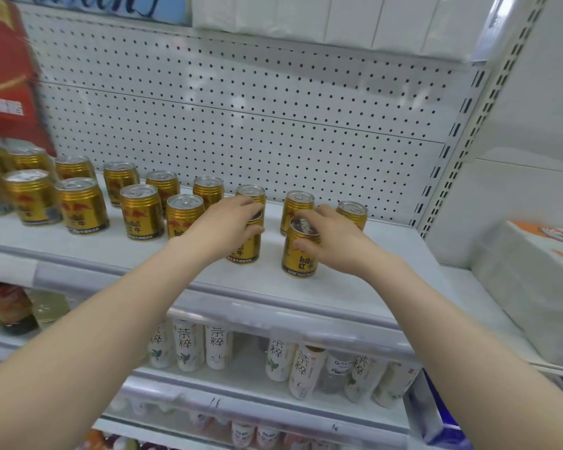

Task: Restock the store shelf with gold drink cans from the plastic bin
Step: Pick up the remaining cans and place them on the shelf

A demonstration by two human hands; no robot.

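Several gold drink cans [140,211] stand in two rows on the white store shelf [355,287], from its left end to past the middle. My left hand [223,227] grips a gold can [246,250] standing upright in the front row. My right hand [330,238] wraps around another gold can [298,258], upright near the shelf's front, with two back-row cans behind it. The plastic bin is out of view.
A white pegboard [241,108] backs the shelf. White tea bottles [218,347] fill the shelf below. A wrapped pale box [533,280] sits on the neighbouring shelf at right, red packaging [4,69] hangs upper left. Bare shelf surface lies right of my right hand.
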